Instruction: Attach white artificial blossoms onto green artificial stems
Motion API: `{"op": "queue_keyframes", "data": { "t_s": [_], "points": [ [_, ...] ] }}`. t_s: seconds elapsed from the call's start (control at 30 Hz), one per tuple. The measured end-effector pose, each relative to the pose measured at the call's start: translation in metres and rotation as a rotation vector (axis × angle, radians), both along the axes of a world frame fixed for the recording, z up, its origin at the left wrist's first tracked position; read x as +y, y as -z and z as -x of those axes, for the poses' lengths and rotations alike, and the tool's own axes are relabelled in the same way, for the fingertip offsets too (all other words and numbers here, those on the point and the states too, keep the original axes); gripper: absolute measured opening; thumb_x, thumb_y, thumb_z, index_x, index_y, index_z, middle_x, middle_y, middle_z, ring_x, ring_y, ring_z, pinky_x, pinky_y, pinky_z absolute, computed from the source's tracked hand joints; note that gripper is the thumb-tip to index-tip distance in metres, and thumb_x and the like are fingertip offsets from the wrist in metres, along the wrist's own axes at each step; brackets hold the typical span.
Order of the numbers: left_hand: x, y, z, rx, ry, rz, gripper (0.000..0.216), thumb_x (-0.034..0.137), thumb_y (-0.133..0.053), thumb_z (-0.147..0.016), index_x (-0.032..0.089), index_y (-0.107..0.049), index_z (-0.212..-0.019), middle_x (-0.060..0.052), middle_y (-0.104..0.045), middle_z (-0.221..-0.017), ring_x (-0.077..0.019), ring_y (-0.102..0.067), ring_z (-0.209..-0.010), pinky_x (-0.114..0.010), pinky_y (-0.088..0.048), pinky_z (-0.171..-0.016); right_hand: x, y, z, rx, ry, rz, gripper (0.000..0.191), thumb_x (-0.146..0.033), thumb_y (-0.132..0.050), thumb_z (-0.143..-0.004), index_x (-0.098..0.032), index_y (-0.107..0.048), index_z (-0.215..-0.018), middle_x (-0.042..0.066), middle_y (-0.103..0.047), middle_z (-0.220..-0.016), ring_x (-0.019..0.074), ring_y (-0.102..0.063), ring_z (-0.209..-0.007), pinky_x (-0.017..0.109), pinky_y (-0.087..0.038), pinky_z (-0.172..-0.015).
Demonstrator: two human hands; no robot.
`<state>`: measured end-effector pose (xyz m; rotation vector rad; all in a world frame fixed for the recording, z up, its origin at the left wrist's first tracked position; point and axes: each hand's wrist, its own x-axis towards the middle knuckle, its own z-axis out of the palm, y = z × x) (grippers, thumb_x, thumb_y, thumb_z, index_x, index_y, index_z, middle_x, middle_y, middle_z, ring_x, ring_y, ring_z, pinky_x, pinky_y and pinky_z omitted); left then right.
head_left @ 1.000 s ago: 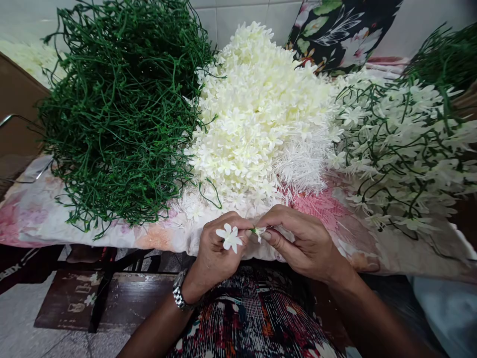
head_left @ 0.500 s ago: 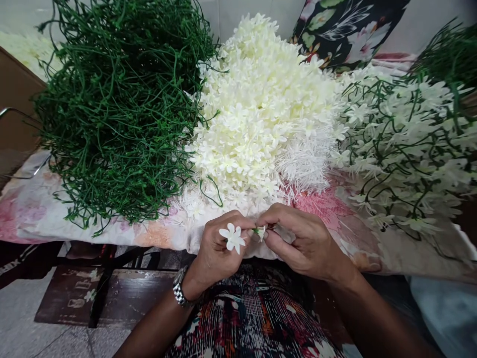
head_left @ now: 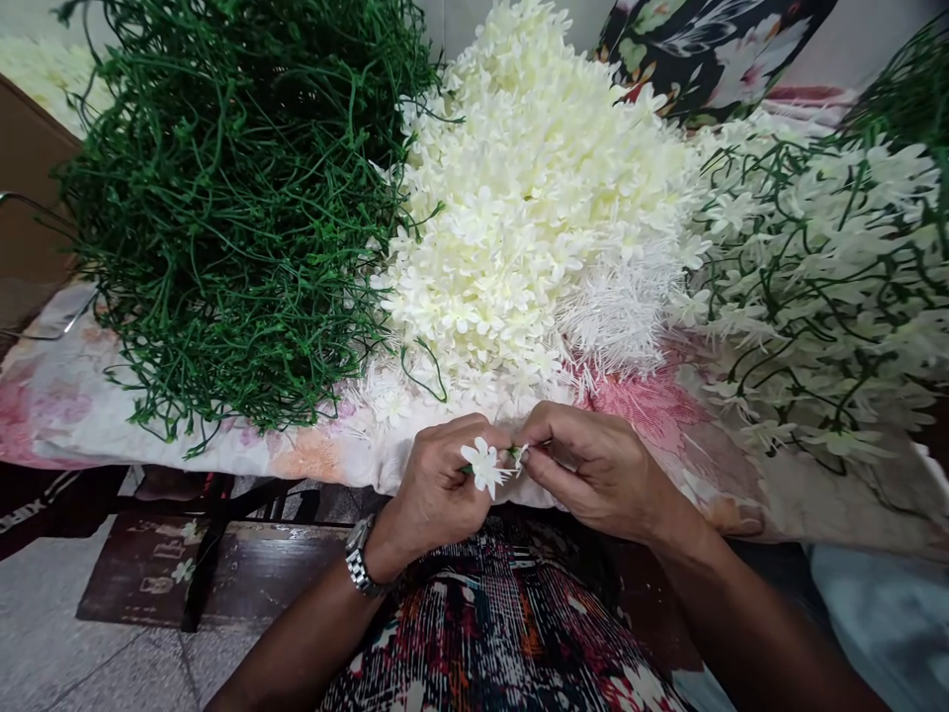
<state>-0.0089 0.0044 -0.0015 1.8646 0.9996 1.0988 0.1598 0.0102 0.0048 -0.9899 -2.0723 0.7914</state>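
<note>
My left hand [head_left: 447, 487] is closed around a green plastic stem, mostly hidden in the fingers, with a white artificial flower [head_left: 485, 466] showing in front of it. Close beside it, the thumb and forefinger of my right hand [head_left: 593, 473] pinch a small white flower [head_left: 521, 456] at a green stem tip. The two hands nearly meet at the table's front edge. Just beyond them a single green stem [head_left: 425, 372] lies on the cloth. A heap of loose white flower heads [head_left: 511, 218] rises behind, with thin white stamens [head_left: 619, 314] at its right.
A large tangled pile of green stems [head_left: 229, 227] stands at the left. Assembled white flowers on stems [head_left: 822, 297] lie at the right. Floral cloth [head_left: 244, 457] covers the table. A cardboard box [head_left: 34, 178] is at the far left, and a dark wooden bench [head_left: 282, 569] below.
The white flower at my left hand has shifted right and turned toward the right hand. Both hands stay close together; the whole view has moved slightly.
</note>
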Motion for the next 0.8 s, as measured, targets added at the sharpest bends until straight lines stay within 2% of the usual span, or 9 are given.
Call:
{"op": "queue_keyframes", "data": {
  "t_s": [0.07,0.2,0.3,0.4,0.6,0.8],
  "points": [
    [0.000,-0.002,-0.001,-0.021,-0.021,0.066,0.016,0.009,-0.048,-0.073,0.017,-0.061,-0.067,0.000,-0.056,-0.058,-0.0102,-0.049,-0.053,-0.022,-0.039,-0.048,0.000,-0.002,0.000,-0.024,0.007,-0.019,0.012,-0.010,-0.046,-0.083,-0.017,-0.052,-0.076,-0.001,-0.057,-0.063,0.0084,-0.052,-0.056,0.021,-0.041,-0.051],
    [0.001,-0.006,-0.001,-0.109,-0.107,0.314,0.013,0.019,-0.053,-0.075,0.016,-0.061,-0.065,0.002,-0.054,-0.054,-0.0092,-0.047,-0.049,-0.021,-0.038,-0.046,-0.001,-0.007,0.001,-0.048,0.060,-0.109,0.007,-0.013,-0.049,-0.085,-0.017,-0.055,-0.087,0.001,-0.060,-0.071,0.0106,-0.057,-0.062,0.023,-0.045,-0.054],
    [0.003,-0.003,0.001,-0.225,-0.144,0.455,0.013,0.024,-0.057,-0.074,0.016,-0.062,-0.065,0.004,-0.047,-0.049,-0.0074,-0.039,-0.044,-0.020,-0.033,-0.043,-0.004,-0.009,0.003,-0.022,0.141,-0.185,0.014,-0.016,-0.052,-0.084,-0.017,-0.054,-0.098,0.003,-0.062,-0.077,0.0119,-0.058,-0.065,0.024,-0.048,-0.058],
    [0.003,0.003,0.002,-0.344,-0.137,0.550,0.017,0.030,-0.060,-0.074,0.015,-0.064,-0.068,0.004,-0.044,-0.050,-0.0071,-0.036,-0.045,-0.021,-0.030,-0.043,-0.005,-0.009,0.006,0.025,0.184,-0.256,0.014,-0.013,-0.053,-0.082,-0.018,-0.054,-0.095,0.002,-0.060,-0.074,0.0119,-0.056,-0.062,0.025,-0.048,-0.056],
    [0.003,0.001,0.001,-0.320,-0.139,0.578,0.020,0.033,-0.061,-0.073,0.015,-0.063,-0.066,0.003,-0.043,-0.051,-0.0083,-0.037,-0.048,-0.022,-0.032,-0.046,-0.002,-0.008,0.010,0.025,0.132,-0.275,0.011,-0.009,-0.051,-0.082,-0.018,-0.057,-0.084,0.002,-0.059,-0.068,0.0127,-0.056,-0.062,0.025,-0.046,-0.053],
    [0.004,-0.008,-0.001,-0.229,-0.156,0.433,0.015,0.026,-0.059,-0.072,0.016,-0.061,-0.061,0.003,-0.050,-0.051,-0.0082,-0.043,-0.047,-0.020,-0.037,-0.046,-0.001,-0.003,0.012,-0.021,0.126,-0.316,0.011,-0.009,-0.047,-0.084,-0.019,-0.051,-0.082,0.000,-0.054,-0.064,0.0126,-0.053,-0.060,0.025,-0.044,-0.053]
  ]
}}
